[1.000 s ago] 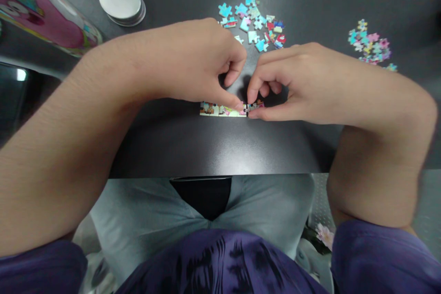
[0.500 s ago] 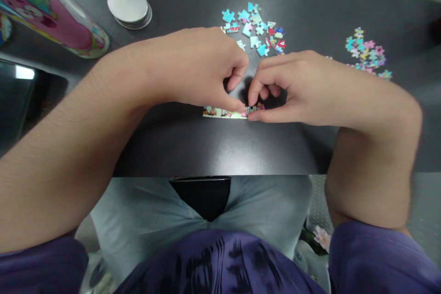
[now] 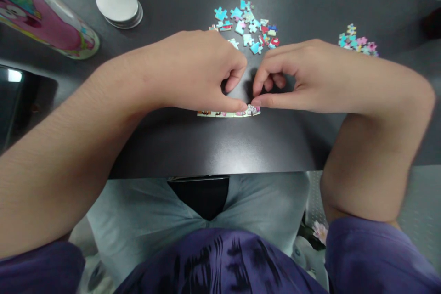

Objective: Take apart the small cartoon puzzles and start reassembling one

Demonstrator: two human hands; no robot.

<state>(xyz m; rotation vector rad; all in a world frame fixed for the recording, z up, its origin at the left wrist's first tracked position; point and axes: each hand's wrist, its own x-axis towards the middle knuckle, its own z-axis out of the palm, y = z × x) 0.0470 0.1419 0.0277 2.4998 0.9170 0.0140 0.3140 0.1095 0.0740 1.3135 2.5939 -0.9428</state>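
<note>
A narrow strip of joined puzzle pieces [image 3: 223, 114] lies near the table's front edge. The thumb of my left hand [image 3: 206, 71] rests on the strip right of its middle, the other fingers curled under. My right hand [image 3: 292, 76] is at the strip's right end, thumb and index finger close together at its upper edge; whether a piece is between them is too small to tell. Beyond my hands lies a group of loose puzzle pieces [image 3: 248, 40], mostly light blue, some red. Another pile of pieces [image 3: 358, 41] sits farther right, partly behind my right forearm.
A tall cartoon-printed tin [image 3: 58, 18] lies at the upper left, beside two stacks of round silver discs [image 3: 117, 3]. A dark glossy device [image 3: 25, 96] is at the left edge. The front edge of the dark table [image 3: 213, 151] runs above my lap.
My right thumb and index finger have moved up from the strip's lower edge to its upper edge, uncovering its right end. The whole view has shifted slightly.
</note>
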